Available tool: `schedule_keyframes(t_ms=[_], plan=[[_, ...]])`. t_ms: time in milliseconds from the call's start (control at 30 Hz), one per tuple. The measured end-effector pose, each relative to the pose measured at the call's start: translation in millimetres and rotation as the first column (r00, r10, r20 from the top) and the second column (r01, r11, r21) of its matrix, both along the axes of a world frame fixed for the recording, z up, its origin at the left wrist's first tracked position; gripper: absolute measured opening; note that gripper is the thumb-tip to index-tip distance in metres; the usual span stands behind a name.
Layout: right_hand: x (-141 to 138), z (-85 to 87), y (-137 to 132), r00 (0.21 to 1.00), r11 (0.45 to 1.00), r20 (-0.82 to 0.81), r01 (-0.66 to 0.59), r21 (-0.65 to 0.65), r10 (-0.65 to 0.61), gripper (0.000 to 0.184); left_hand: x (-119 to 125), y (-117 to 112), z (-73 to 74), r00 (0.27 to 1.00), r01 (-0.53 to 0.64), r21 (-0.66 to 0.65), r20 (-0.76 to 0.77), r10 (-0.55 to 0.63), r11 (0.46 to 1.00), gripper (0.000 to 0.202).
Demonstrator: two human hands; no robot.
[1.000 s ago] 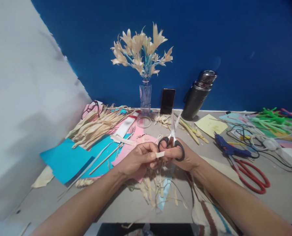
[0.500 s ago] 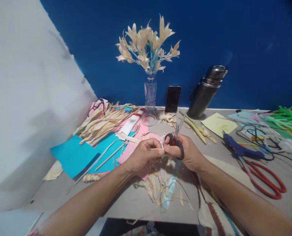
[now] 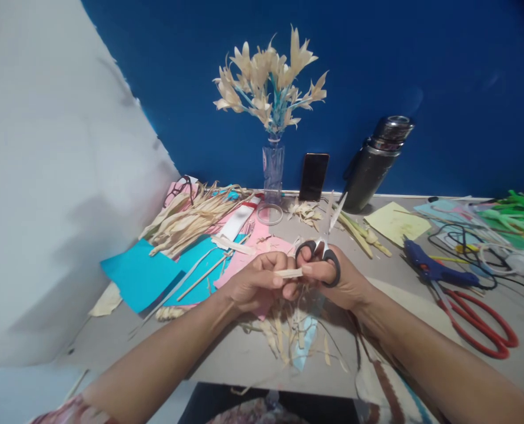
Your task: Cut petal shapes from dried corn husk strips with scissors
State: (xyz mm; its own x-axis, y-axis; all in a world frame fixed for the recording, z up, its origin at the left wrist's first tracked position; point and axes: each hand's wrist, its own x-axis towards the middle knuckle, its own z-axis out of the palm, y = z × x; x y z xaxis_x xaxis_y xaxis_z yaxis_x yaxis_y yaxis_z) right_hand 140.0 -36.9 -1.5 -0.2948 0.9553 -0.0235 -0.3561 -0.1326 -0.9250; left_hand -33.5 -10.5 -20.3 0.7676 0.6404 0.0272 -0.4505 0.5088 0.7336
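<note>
Between the thumb and fingers of my left hand (image 3: 259, 280) is a short strip of dried husk (image 3: 289, 273), pale and folded flat. My right hand (image 3: 339, 282) has its fingers through the black loops of a pair of scissors (image 3: 325, 241), whose blades point up and stand apart. The tip of my right thumb meets the strip's right end. A longer cream strip (image 3: 232, 244) lies beyond my left hand. Below both hands, husk scraps (image 3: 279, 338) are scattered on the grey table (image 3: 226, 359).
Behind stand a clear bottle (image 3: 273, 168) with husk flowers (image 3: 271, 82), a phone (image 3: 314, 176) and a dark flask (image 3: 374, 168). Dried husks (image 3: 191, 218) and blue paper (image 3: 141, 277) lie left. Rightward are a blue glue gun (image 3: 436, 268) and red-handled scissors (image 3: 480, 324).
The husk strip now shows lengthwise between my hands. My right hand has turned the scissors so both black loops show. The whole view has shifted slightly.
</note>
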Motion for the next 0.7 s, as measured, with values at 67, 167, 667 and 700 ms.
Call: schedule_keyframes(t_ms=[67,167,667,700], plan=[[0,-1.8,0,1.0,1.0,-0.02,-0.006,-0.011,0.006,0.026,0,1,0.7,0.998,-0.034,-0.002,-0.048,0.034,0.999,0.023],[-1,-4.6,1,1.0,1.0,-0.003,0.005,-0.018,-0.005,0.029,0,3,2.2,0.987,-0.061,-0.003,-0.152,0.06,0.998,0.02],[-17,-11.3,-6,0.811,0.883,0.348,0.433,0.184,-0.47,0.03,16,-2,-5.6,0.918,-0.365,-0.152,-0.221,0.328,0.919,0.027],[-18,-11.5,-7,0.812,0.888,0.361,0.423,0.18,-0.459,0.03,16,-2,-4.0,0.914,-0.373,-0.143,-0.226,0.336,0.917,0.027]])
